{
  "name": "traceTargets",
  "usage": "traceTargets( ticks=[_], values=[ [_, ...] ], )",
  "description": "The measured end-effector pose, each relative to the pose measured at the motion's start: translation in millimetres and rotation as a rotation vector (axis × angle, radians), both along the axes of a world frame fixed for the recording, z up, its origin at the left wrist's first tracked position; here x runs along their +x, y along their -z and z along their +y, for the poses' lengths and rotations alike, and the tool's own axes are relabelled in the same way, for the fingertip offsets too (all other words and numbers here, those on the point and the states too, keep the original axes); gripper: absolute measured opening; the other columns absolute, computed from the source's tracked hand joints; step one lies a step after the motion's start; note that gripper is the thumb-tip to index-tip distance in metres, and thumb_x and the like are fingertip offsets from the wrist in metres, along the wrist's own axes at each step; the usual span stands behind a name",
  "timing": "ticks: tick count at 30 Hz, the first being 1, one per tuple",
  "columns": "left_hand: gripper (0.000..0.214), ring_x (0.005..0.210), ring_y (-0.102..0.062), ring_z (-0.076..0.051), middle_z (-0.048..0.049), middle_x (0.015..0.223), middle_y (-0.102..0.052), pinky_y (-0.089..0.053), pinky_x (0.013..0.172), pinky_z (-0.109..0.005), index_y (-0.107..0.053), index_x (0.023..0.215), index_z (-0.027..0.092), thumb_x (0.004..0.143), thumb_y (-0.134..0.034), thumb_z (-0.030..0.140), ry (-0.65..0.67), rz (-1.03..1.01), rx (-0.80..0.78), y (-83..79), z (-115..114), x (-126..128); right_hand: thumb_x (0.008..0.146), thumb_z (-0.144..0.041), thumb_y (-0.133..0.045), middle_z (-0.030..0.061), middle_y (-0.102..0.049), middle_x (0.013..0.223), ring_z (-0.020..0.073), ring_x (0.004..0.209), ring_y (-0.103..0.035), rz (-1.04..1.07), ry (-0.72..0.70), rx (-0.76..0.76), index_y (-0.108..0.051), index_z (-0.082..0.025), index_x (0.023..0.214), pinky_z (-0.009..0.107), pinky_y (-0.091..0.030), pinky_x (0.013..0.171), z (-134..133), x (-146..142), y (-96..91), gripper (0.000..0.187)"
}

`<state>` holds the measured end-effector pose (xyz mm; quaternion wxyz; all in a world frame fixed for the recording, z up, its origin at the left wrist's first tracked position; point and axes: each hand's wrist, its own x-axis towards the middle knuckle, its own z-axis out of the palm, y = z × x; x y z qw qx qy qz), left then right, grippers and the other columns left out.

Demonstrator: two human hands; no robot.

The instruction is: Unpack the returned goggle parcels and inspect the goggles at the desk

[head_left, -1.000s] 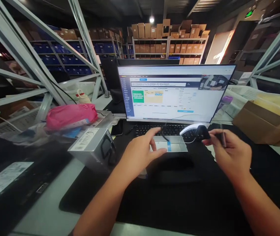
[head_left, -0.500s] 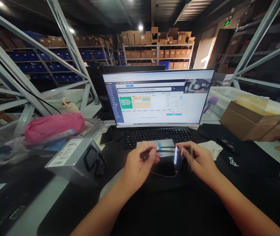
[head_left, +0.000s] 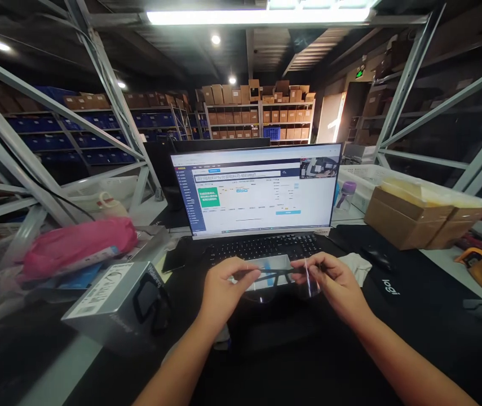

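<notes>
Between my hands is a pair of glasses (head_left: 282,276) with thin dark arms and large clear lenses, held above the black desk mat. My left hand (head_left: 226,285) pinches one side of it between thumb and fingers. The other side is gripped by my right hand (head_left: 336,279), close to a shiny lens edge. Just behind the glasses sits an open pale grey box (head_left: 283,261) with something blue in it, partly covered by the hands. A silver box (head_left: 109,310) with a dark eyewear picture stands left of my left forearm.
A monitor (head_left: 257,197) and black keyboard (head_left: 266,246) stand ahead. On the right are a white cloth (head_left: 359,267), a mouse (head_left: 376,257) and cardboard boxes (head_left: 407,220). A pink bundle (head_left: 80,242) and a phone (head_left: 176,256) lie left.
The view has tilted up, so a ceiling lamp now shows. The glasses have been turned in my hands; the lens face, dark and broad before, now appears clearer and thinner. Both hands keep hold.
</notes>
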<state>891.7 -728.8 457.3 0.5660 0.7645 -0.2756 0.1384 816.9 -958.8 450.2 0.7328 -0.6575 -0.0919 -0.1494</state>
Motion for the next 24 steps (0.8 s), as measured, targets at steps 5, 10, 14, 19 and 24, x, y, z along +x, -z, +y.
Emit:
traceTargets(
  ticks=[5, 10, 14, 19, 24],
  values=[
    [0.006, 0.072, -0.065, -0.017, -0.0029, 0.078, -0.073, -0.051, 0.069, -0.027, -0.079, 0.080, 0.024, 0.077, -0.078, 0.029, 0.020, 0.006, -0.002, 2.9, -0.6, 4.5, 0.086, -0.047, -0.073, 0.0131, -0.074, 0.114, 0.0267, 0.088, -0.076, -0.039, -0.019, 0.000, -0.067, -0.020, 0.088, 0.040, -0.062, 0.083, 2.7, -3.9, -3.6, 0.028],
    [0.009, 0.073, -0.066, -0.019, -0.0041, 0.078, -0.074, -0.050, 0.067, -0.028, -0.079, 0.080, 0.023, 0.077, -0.078, 0.031, 0.023, 0.001, 0.005, 2.1, -0.6, 5.8, 0.091, -0.043, -0.068, 0.0130, -0.073, 0.118, 0.0285, 0.094, -0.075, -0.071, -0.010, -0.053, -0.069, -0.021, 0.094, 0.040, -0.062, 0.083, 3.3, -7.1, -4.3, 0.022],
    [0.010, 0.073, -0.066, -0.019, -0.0048, 0.078, -0.074, -0.050, 0.066, -0.028, -0.079, 0.079, 0.023, 0.077, -0.078, 0.033, 0.029, 0.002, 0.001, 2.7, -0.7, 6.8, 0.093, -0.044, -0.065, 0.0128, -0.073, 0.118, 0.0281, 0.093, -0.075, -0.088, 0.004, -0.093, -0.070, -0.021, 0.094, 0.041, -0.062, 0.084, 3.0, -9.3, -5.3, 0.023],
    [0.012, 0.073, -0.066, -0.019, -0.0046, 0.076, -0.073, -0.050, 0.067, -0.029, -0.079, 0.079, 0.022, 0.077, -0.078, 0.034, 0.034, 0.004, 0.004, 1.3, 0.2, 5.5, 0.093, -0.045, -0.064, 0.0132, -0.073, 0.117, 0.0261, 0.092, -0.075, -0.113, 0.023, -0.189, -0.070, -0.021, 0.094, 0.040, -0.063, 0.081, 0.4, -9.9, -8.8, 0.025],
    [0.010, 0.074, -0.066, -0.019, -0.0046, 0.078, -0.074, -0.050, 0.068, -0.029, -0.079, 0.080, 0.023, 0.077, -0.078, 0.032, 0.027, 0.011, 0.001, -1.3, 3.2, 4.8, 0.092, -0.033, -0.066, 0.0114, -0.075, 0.112, 0.0270, 0.107, -0.071, -0.214, 0.104, -0.300, -0.071, -0.022, 0.093, 0.036, -0.062, 0.081, -4.7, -7.7, -8.0, 0.012]
  ],
)
